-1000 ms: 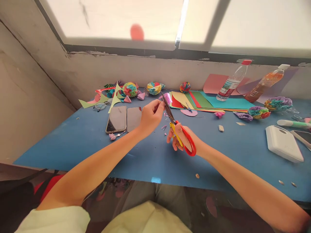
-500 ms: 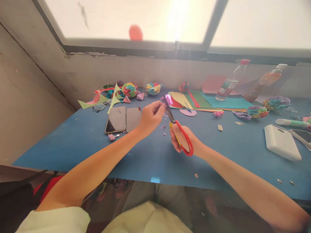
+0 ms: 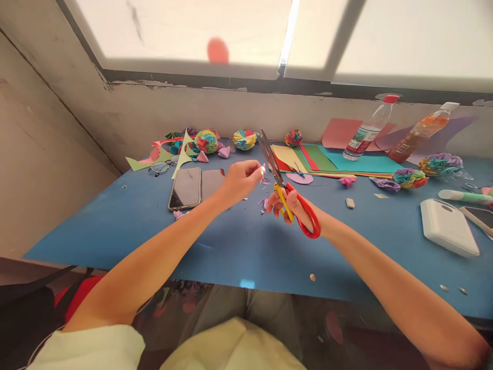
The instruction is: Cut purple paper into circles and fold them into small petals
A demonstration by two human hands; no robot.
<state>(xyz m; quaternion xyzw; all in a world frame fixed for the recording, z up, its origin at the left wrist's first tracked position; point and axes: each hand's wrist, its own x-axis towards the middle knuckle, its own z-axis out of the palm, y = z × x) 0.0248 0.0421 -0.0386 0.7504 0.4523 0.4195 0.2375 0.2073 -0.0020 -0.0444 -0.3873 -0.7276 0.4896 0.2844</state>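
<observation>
In my right hand is a pair of scissors with one red and one yellow handle, its blades pointing up and away from me, slightly parted. My left hand pinches a small piece of purple paper, just left of the blades. Only the tip of that piece shows past my fingers. Below the hands, several thin purple paper scraps lie on the blue table.
Two phones and glasses lie left. Pleated paper balls line the wall. Coloured sheets are stacked behind, near a water bottle and a tilted drink bottle. A white power bank sits right.
The scissors have moved right, away from the purple paper, and their blades have parted. Less of the paper shows now, and more scraps lie on the table.
</observation>
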